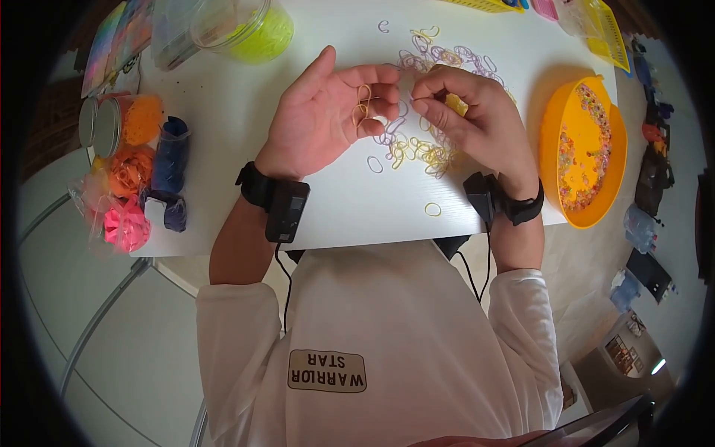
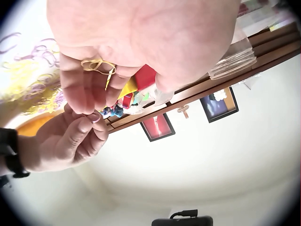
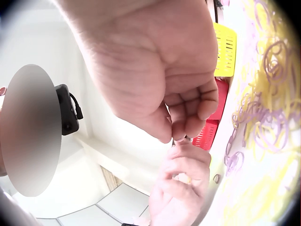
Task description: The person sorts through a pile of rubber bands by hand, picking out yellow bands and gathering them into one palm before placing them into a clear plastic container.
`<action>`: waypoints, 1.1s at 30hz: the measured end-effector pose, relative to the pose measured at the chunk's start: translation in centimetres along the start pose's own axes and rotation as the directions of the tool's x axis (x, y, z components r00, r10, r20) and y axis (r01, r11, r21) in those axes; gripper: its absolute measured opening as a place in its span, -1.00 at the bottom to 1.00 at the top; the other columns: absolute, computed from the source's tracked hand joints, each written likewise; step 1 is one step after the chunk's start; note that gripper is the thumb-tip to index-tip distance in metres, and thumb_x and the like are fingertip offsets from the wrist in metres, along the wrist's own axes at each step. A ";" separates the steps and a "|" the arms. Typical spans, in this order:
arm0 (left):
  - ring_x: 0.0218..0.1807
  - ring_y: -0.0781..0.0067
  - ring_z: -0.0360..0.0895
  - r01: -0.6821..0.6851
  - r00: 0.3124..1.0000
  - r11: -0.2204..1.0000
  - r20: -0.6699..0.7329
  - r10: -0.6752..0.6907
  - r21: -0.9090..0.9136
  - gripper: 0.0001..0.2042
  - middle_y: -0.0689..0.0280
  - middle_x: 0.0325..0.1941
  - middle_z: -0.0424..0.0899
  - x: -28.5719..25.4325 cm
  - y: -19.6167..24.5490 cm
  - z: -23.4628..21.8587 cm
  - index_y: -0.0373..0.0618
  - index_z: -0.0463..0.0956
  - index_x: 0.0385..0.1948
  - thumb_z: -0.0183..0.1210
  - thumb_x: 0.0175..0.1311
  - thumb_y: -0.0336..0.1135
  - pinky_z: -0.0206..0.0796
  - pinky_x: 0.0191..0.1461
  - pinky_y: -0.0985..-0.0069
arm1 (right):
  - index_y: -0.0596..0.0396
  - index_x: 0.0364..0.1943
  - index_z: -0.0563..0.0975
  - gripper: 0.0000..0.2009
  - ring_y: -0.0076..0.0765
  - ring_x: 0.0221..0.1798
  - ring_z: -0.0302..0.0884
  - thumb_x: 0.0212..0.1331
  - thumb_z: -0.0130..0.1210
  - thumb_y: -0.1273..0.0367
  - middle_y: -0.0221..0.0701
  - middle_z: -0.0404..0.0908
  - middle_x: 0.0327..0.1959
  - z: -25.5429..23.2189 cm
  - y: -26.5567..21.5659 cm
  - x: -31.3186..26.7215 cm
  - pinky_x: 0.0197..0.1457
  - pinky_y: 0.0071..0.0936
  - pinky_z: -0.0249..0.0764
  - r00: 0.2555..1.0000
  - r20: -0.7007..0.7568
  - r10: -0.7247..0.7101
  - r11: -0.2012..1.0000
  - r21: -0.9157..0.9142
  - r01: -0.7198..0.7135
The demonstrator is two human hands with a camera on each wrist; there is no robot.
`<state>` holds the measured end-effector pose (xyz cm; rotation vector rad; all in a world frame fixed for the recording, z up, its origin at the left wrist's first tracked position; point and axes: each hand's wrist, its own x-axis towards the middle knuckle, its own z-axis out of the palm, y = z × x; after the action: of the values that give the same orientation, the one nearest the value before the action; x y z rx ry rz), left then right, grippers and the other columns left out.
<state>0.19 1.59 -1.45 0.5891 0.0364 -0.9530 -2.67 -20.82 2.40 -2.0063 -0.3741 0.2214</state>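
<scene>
My left hand [image 1: 313, 115] is held palm up over the table, thumb spread away and fingers loosely bent. Yellow rubber bands [image 1: 362, 106] lie looped across its fingers; the left wrist view shows them at the finger bases. Thumb and forefinger of my right hand [image 1: 480, 119] pinch a small purple rubber band [image 2: 95, 117] right at the left fingertips. Beside the right hand's curled fingers shows a yellow patch [image 1: 456, 105]. Under and beyond both hands spreads a loose pile of purple and yellow rubber bands [image 1: 428, 153].
On the right sits an orange bowl [image 1: 550, 141] with multicoloured small pieces. A tub of bright green material [image 1: 264, 37] stands at the back left. Jars and bagged orange and pink material [image 1: 128, 223] line the left edge. A single yellow band [image 1: 433, 210] lies near the front edge.
</scene>
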 end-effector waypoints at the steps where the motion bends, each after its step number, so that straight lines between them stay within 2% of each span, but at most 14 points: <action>1: 0.00 0.38 0.42 0.009 1.000 1.000 -0.006 -0.009 0.006 -0.30 0.19 0.02 0.48 0.0 0.0 0.1 -0.32 0.35 0.14 -0.37 0.45 0.24 0.33 -0.05 0.52 | 0.13 -0.23 0.58 -0.90 -0.39 -0.41 0.55 0.20 0.18 0.44 -0.37 0.63 -0.37 0.1 0.1 0.0 -0.32 -0.50 0.45 1.000 -0.005 -0.015 1.000 0.019 0.016; 2: 0.11 0.32 0.42 0.019 1.000 1.000 -0.011 -0.019 0.011 -0.26 0.13 0.12 0.48 0.0 0.0 0.2 -0.37 0.29 0.21 -0.40 0.45 0.24 0.34 0.03 0.48 | 0.13 -0.23 0.59 -0.89 -0.42 -0.41 0.55 0.20 0.19 0.44 -0.39 0.63 -0.37 0.2 0.2 0.0 -0.32 -0.51 0.45 1.000 -0.009 -0.030 0.999 0.039 0.030; 5: 0.16 0.29 0.43 0.024 0.998 1.000 0.059 -0.023 -0.016 -0.25 0.09 0.19 0.45 0.3 -0.3 -0.7 -0.41 0.23 0.25 -0.41 0.46 0.23 0.35 0.14 0.42 | 0.13 -0.23 0.60 -0.89 -0.42 -0.38 0.56 0.18 0.20 0.45 -0.40 0.63 -0.37 0.5 0.4 0.1 -0.30 -0.51 0.46 0.996 -0.015 -0.089 0.993 0.074 0.090; 9: 0.14 0.31 0.44 0.023 0.998 0.999 0.055 -0.022 -0.025 -0.26 0.08 0.17 0.45 0.4 -0.2 -0.6 -0.41 0.24 0.25 -0.40 0.46 0.22 0.35 0.18 0.40 | 0.13 -0.25 0.62 -0.89 -0.35 -0.33 0.56 0.15 0.20 0.48 -0.39 0.61 -0.38 0.3 0.2 0.3 -0.25 -0.48 0.47 0.983 0.021 -0.180 0.984 0.010 0.180; 12: 0.14 0.31 0.45 0.025 0.999 1.000 0.039 -0.024 -0.016 -0.27 0.08 0.15 0.47 0.4 -0.3 -0.7 -0.40 0.26 0.24 -0.40 0.47 0.21 0.34 0.19 0.39 | 0.19 -0.26 0.64 -0.90 -0.35 -0.24 0.59 0.13 0.19 0.55 -0.35 0.61 -0.33 0.1 -0.1 0.3 -0.13 -0.51 0.48 0.985 0.063 -0.159 0.987 -0.003 0.159; 15: 0.14 0.27 0.46 0.039 0.999 0.999 0.020 -0.039 0.009 -0.28 0.07 0.12 0.50 0.4 -0.3 -0.4 -0.39 0.28 0.22 -0.40 0.47 0.21 0.33 0.20 0.39 | 0.20 -0.24 0.63 -0.89 -0.38 -0.25 0.57 0.15 0.18 0.55 -0.36 0.61 -0.35 0.0 0.0 0.3 -0.14 -0.51 0.46 0.983 0.064 -0.173 0.985 0.026 0.172; 18: 0.15 0.23 0.47 0.049 0.999 0.999 0.014 -0.049 0.021 -0.28 0.05 0.10 0.52 0.4 -0.3 -0.1 -0.38 0.29 0.21 -0.41 0.47 0.21 0.31 0.20 0.38 | 0.21 -0.22 0.63 -0.89 -0.41 -0.27 0.54 0.18 0.16 0.54 -0.37 0.60 -0.36 -0.2 0.2 0.3 -0.14 -0.53 0.44 0.992 0.016 -0.129 0.992 0.005 0.129; 21: 0.16 0.19 0.47 0.043 0.999 0.999 0.009 -0.044 0.025 -0.29 0.05 0.09 0.53 0.4 -0.3 -0.1 -0.37 0.30 0.20 -0.42 0.47 0.21 0.30 0.21 0.37 | 0.10 -0.17 0.64 -0.85 -0.35 -0.36 0.52 0.19 0.15 0.45 -0.39 0.59 -0.37 -0.1 0.5 0.4 -0.23 -0.50 0.44 0.994 -0.078 -0.082 0.996 0.012 0.083; 23: 0.17 0.19 0.47 0.033 0.999 0.999 0.031 -0.033 0.014 -0.29 0.07 0.09 0.53 0.5 -0.3 -0.5 -0.36 0.31 0.20 -0.42 0.47 0.21 0.29 0.21 0.36 | 0.10 -0.17 0.64 -0.85 -0.36 -0.37 0.53 0.20 0.14 0.45 -0.39 0.60 -0.37 -0.3 0.5 0.5 -0.23 -0.51 0.44 0.993 -0.081 -0.090 0.996 -0.007 0.090; 26: 0.11 0.24 0.50 0.015 1.000 1.000 0.027 -0.014 -0.016 -0.33 0.12 0.04 0.56 0.3 -0.3 -0.6 -0.29 0.38 0.14 -0.37 0.47 0.21 0.30 0.16 0.35 | 0.09 -0.16 0.63 -0.84 -0.35 -0.35 0.55 0.20 0.15 0.44 -0.39 0.60 -0.36 -0.6 0.9 0.4 -0.21 -0.51 0.45 0.992 -0.102 -0.079 0.997 -0.027 0.077; 29: -0.22 0.42 0.49 -0.015 1.000 1.000 0.009 0.015 -0.026 -0.37 0.27 -0.21 0.55 0.2 -0.2 -0.7 -0.25 0.44 0.05 -0.33 0.47 0.20 0.31 -0.08 0.50 | 0.09 -0.17 0.63 -0.85 -0.27 -0.31 0.58 0.21 0.15 0.42 -0.37 0.62 -0.32 -1.1 0.6 0.5 -0.18 -0.46 0.47 0.988 -0.151 -0.044 0.995 -0.091 0.030; 30: -0.32 0.49 0.40 -0.007 1.000 0.999 0.014 0.007 -0.031 -0.40 0.33 -0.30 0.49 0.2 -0.1 -0.8 -0.22 0.46 0.00 -0.32 0.47 0.19 0.25 -0.18 0.55 | 0.09 -0.17 0.63 -0.85 -0.24 -0.29 0.60 0.21 0.15 0.41 -0.36 0.63 -0.31 -1.3 0.5 0.5 -0.17 -0.43 0.47 0.985 -0.171 -0.031 0.993 -0.120 0.010; 32: -0.52 0.62 0.20 0.011 1.000 0.999 0.025 -0.010 -0.042 -0.44 0.44 -0.47 0.36 0.0 0.1 -1.0 -0.16 0.49 -0.10 -0.28 0.47 0.18 0.11 -0.37 0.65 | 0.10 -0.18 0.63 -0.85 -0.15 -0.24 0.60 0.21 0.13 0.39 -0.33 0.63 -0.27 -1.8 1.1 0.5 -0.15 -0.38 0.48 0.974 -0.221 -0.054 0.949 -0.315 -0.019; 33: -0.55 0.64 0.12 0.008 1.000 0.999 0.005 -0.008 -0.043 -0.47 0.48 -0.51 0.29 -0.1 0.2 -0.9 -0.13 0.49 -0.15 -0.27 0.46 0.18 0.03 -0.42 0.66 | 0.10 -0.18 0.62 -0.84 -0.11 -0.22 0.60 0.22 0.13 0.38 -0.31 0.63 -0.26 -2.0 1.5 0.6 -0.14 -0.35 0.49 0.967 -0.244 -0.069 0.912 -0.408 -0.038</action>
<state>0.48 2.19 -2.09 0.5475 0.0550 -0.9592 -1.24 -22.94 1.96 -2.4101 -0.2883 -0.1397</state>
